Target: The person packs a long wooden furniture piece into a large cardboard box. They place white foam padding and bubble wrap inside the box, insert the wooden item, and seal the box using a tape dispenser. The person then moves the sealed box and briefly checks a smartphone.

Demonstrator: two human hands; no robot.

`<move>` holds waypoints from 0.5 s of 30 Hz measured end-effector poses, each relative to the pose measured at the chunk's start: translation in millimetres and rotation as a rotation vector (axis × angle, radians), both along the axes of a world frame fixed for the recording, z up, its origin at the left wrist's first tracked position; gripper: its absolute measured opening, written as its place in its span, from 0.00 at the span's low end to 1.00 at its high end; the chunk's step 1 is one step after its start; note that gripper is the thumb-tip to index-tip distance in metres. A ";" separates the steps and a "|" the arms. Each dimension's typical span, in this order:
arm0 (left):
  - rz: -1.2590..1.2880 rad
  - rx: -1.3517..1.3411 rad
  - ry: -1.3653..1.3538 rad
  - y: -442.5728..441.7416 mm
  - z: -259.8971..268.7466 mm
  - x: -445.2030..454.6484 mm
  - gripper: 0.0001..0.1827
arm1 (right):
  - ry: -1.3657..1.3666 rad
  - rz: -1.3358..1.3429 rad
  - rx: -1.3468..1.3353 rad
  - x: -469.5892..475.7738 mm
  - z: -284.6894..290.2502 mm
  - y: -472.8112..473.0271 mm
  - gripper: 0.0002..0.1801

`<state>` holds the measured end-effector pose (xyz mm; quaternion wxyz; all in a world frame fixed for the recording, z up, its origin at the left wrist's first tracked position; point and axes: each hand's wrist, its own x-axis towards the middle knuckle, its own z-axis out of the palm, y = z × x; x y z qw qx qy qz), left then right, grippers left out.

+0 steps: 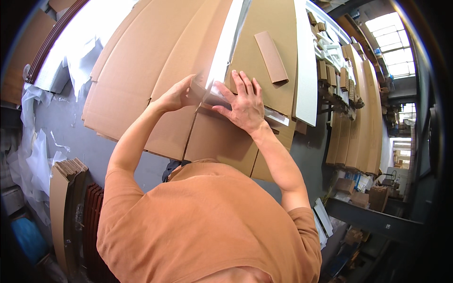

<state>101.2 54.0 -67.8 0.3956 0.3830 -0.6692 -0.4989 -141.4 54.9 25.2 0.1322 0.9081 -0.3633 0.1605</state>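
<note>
Large cardboard sheets (166, 46) lie before me, with a long white, plastic-wrapped piece (226, 46) running lengthwise on them. My left hand (178, 93) grips a curved strip of cardboard (199, 88) at the near end of the white piece. My right hand (244, 102) lies spread, palm down, over the plastic and the cardboard beside that end, thumb pointing left. A cardboard flap (223, 131) hangs down in front of my body. Past my right fingers a small folded cardboard piece (271, 58) rests on the sheet. Blur hides the exact contact at my left fingertips.
A white foam board (306, 70) lies along the right edge of the cardboard. Further right are stacked long cartons (371, 116) and a rack with cardboard pieces (331, 76). Plastic film (37, 148) and upright cardboard lengths (60, 212) stand at the left, near dark red slats (92, 226).
</note>
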 end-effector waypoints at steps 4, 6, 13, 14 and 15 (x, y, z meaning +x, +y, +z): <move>-0.019 0.086 -0.101 -3.0 8.9 -2.8 0.33 | -0.020 0.007 0.023 1.1 5.4 3.1 0.44; 0.006 -0.065 -0.189 -3.3 13.5 -8.9 0.31 | -0.027 0.010 0.030 0.5 6.0 2.9 0.46; -0.062 0.008 -0.447 4.1 78.5 -34.2 0.19 | -0.065 0.003 0.069 0.7 2.7 0.6 0.46; -0.030 0.055 -0.343 -1.3 42.3 -30.2 0.19 | -0.067 0.005 0.067 2.6 4.1 1.8 0.46; -0.008 0.101 -0.237 -3.2 39.8 -32.0 0.20 | -0.061 -0.001 0.073 1.7 4.1 2.0 0.46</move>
